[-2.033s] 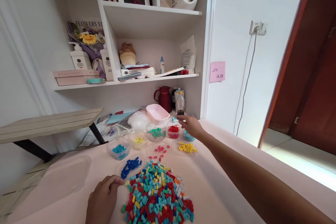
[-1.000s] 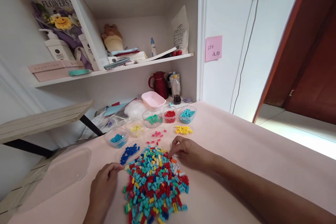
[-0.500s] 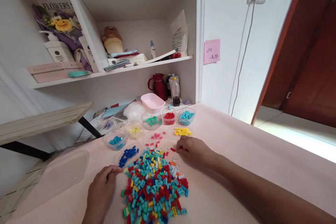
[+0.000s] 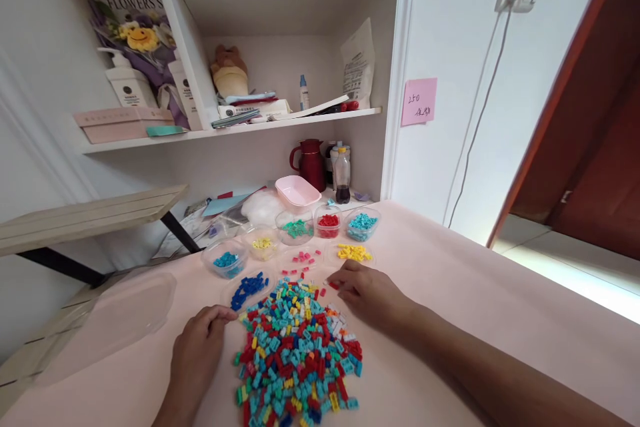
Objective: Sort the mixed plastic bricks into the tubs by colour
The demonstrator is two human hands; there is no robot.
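Note:
A large heap of small mixed-colour building bricks [image 4: 300, 353] lies on the pink tabletop. To its left rests my left hand [image 4: 200, 343], fingers curled and the thumb and index finger together at the heap's edge; whether a brick sits between them is hidden. My right hand [image 4: 367, 290] reaches in at the heap's upper right, palm down. Its index finger and thumb are apart, with a red brick [image 4: 334, 285] right at the fingertips. Just beyond the heap are dark blue bricks [image 4: 250, 290] in a clear shallow container and loose pink bricks [image 4: 303, 258].
Behind stand clear containers of teal-blue [image 4: 226, 260], pale yellow [image 4: 262, 245], green [image 4: 297, 228], red [image 4: 329, 222], turquoise [image 4: 362, 222] and yellow bricks [image 4: 355, 252]. A pink basin [image 4: 299, 192], red jug [image 4: 313, 165] and bottle [image 4: 343, 179] stand farther back. A clear lid [image 4: 125, 310] lies left.
The view has turned slightly left. My right hand has stretched its fingers out leftward over a red brick near the heap. My left hand stays at the heap's left edge.

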